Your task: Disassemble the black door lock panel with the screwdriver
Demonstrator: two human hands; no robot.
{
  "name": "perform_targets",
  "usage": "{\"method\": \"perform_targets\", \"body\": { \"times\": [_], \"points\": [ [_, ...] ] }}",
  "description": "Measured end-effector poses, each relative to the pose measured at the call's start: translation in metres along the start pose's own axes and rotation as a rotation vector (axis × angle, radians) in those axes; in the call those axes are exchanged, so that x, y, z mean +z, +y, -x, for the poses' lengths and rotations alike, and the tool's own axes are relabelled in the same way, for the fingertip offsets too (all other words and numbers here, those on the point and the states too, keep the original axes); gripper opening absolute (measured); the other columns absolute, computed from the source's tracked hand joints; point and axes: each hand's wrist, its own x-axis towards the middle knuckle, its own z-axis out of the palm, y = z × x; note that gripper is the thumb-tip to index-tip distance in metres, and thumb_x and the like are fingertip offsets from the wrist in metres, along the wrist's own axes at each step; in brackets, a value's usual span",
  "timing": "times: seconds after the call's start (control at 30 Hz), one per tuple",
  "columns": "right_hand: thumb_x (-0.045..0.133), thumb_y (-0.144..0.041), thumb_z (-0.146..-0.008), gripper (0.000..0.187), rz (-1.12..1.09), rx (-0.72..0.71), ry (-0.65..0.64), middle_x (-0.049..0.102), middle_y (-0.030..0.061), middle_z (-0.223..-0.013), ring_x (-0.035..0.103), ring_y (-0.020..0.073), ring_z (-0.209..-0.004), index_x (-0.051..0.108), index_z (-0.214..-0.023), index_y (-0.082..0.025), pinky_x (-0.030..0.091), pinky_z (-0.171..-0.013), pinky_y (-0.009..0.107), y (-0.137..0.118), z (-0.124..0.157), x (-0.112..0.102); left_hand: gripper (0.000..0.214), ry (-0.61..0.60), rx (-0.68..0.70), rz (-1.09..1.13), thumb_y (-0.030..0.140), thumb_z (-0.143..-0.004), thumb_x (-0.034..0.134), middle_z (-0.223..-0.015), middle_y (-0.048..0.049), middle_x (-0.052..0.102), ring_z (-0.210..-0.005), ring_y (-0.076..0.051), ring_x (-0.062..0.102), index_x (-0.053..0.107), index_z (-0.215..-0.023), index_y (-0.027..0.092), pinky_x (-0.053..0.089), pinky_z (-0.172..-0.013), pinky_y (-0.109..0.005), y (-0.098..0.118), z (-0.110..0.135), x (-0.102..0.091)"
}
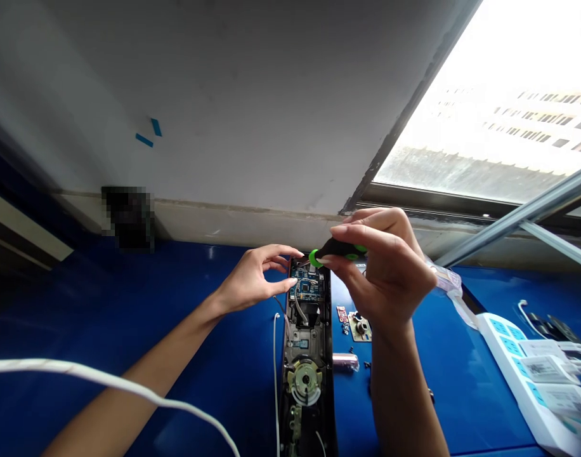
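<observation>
A long, narrow black device housing (329, 381) lies opened on the blue table, its inside facing up. A blue circuit board (313, 289) sits at its far end, with wires running from it. My left hand (252, 279) is at the left edge of that board, thumb and index finger apart, their tips touching the board or the housing's rim. In my right hand (390, 273) is a black and green screwdriver (335, 249), pinched by its handle. It tilts down to the left over the board's far end. Where its tip meets the board is hard to make out.
Right of the housing lie a small red board (342, 314), a tan board with a round part (361, 327), loose screws and a pink cylinder (345, 362). A white power strip (509, 374) with plugs stands at right. A white cable (176, 403) crosses the left foreground.
</observation>
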Motion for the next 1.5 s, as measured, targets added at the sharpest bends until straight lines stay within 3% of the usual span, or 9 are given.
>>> {"method": "perform_targets", "body": {
  "times": [0.07,0.2,0.3,0.43,0.63,0.9,1.1,1.37,1.5],
  "points": [
    [0.077,-0.023,-0.086,0.039,0.001,0.005,-0.033,0.067,0.0042,-0.099,0.067,0.0244,-0.101,0.075,-0.123,-0.036,0.063,-0.087,0.048,0.001,0.000,-0.001,0.046,0.013,-0.002,-0.003,0.021,-0.082,0.080,-0.121,-0.0069,0.074,-0.102,-0.020,0.072,0.069,-0.127,0.022,0.060,-0.098,-0.039,-0.001,0.000,0.000],
    [0.062,-0.008,-0.092,0.055,-0.118,0.057,-0.177,0.072,0.0079,-0.128,0.069,0.0276,-0.117,0.062,-0.143,-0.031,0.063,-0.094,0.052,-0.002,0.002,-0.003,0.046,0.021,0.003,0.001,0.020,-0.082,0.080,-0.119,-0.0063,0.073,-0.100,-0.019,0.071,0.069,-0.126,0.022,0.060,-0.096,-0.037,-0.003,0.000,0.001],
    [0.072,-0.007,-0.087,0.054,-0.103,0.062,-0.145,0.075,0.0051,-0.114,0.074,0.0223,-0.097,0.068,-0.134,-0.033,0.067,-0.078,0.041,-0.002,0.003,-0.003,0.045,0.013,0.004,0.015,0.019,-0.083,0.078,-0.124,-0.0078,0.072,-0.106,-0.021,0.071,0.069,-0.126,0.020,0.060,-0.097,-0.038,-0.003,0.000,0.002],
    [0.085,-0.015,-0.078,0.050,0.004,0.011,-0.059,0.067,0.0016,-0.096,0.070,0.0169,-0.079,0.074,-0.123,-0.034,0.064,-0.062,0.033,0.002,0.003,-0.004,0.047,0.017,-0.009,0.024,0.020,-0.082,0.079,-0.125,-0.0077,0.072,-0.106,-0.021,0.071,0.068,-0.127,0.021,0.059,-0.099,-0.039,-0.003,0.000,0.002],
    [0.067,-0.009,-0.091,0.059,-0.089,0.088,-0.208,0.072,0.0061,-0.127,0.074,0.0245,-0.106,0.060,-0.144,-0.033,0.067,-0.087,0.044,-0.003,0.003,-0.008,0.047,0.023,-0.024,0.030,0.021,-0.081,0.081,-0.124,-0.0078,0.073,-0.104,-0.020,0.071,0.070,-0.126,0.021,0.059,-0.097,-0.037,-0.004,-0.001,0.003],
    [0.086,-0.017,-0.078,0.050,0.086,-0.011,-0.070,0.067,0.0013,-0.093,0.064,0.0164,-0.075,0.073,-0.123,-0.033,0.060,-0.060,0.034,0.007,0.002,-0.012,0.046,0.028,-0.037,0.067,0.020,-0.079,0.083,-0.121,-0.0077,0.073,-0.100,-0.020,0.070,0.071,-0.123,0.020,0.059,-0.096,-0.039,0.001,-0.002,0.003],
    [0.064,-0.005,-0.093,0.060,-0.114,0.097,-0.257,0.069,0.0043,-0.137,0.071,0.0243,-0.115,0.058,-0.145,-0.033,0.065,-0.094,0.044,-0.003,0.001,-0.017,0.045,0.033,-0.024,0.074,0.019,-0.079,0.083,-0.118,-0.0069,0.074,-0.099,-0.020,0.070,0.071,-0.122,0.020,0.059,-0.097,-0.039,0.001,-0.002,0.004],
    [0.075,-0.014,-0.089,0.038,-0.036,-0.027,-0.214,0.070,0.0041,-0.101,0.070,0.0162,-0.085,0.071,-0.125,-0.025,0.063,-0.069,0.031,-0.008,0.002,-0.008,0.044,0.022,-0.023,0.091,0.022,-0.078,0.083,-0.116,-0.0092,0.073,-0.108,-0.026,0.070,0.070,-0.119,0.017,0.055,-0.104,-0.048,0.003,-0.002,0.003],
    [0.073,-0.012,-0.090,0.041,0.007,0.026,-0.203,0.072,0.0043,-0.109,0.071,0.0182,-0.092,0.069,-0.128,-0.028,0.066,-0.075,0.035,-0.009,0.003,-0.003,0.044,0.044,-0.032,0.057,0.023,-0.077,0.083,-0.117,-0.0085,0.073,-0.107,-0.024,0.070,0.070,-0.119,0.016,0.056,-0.105,-0.047,0.002,-0.003,0.005]
  ]
}}
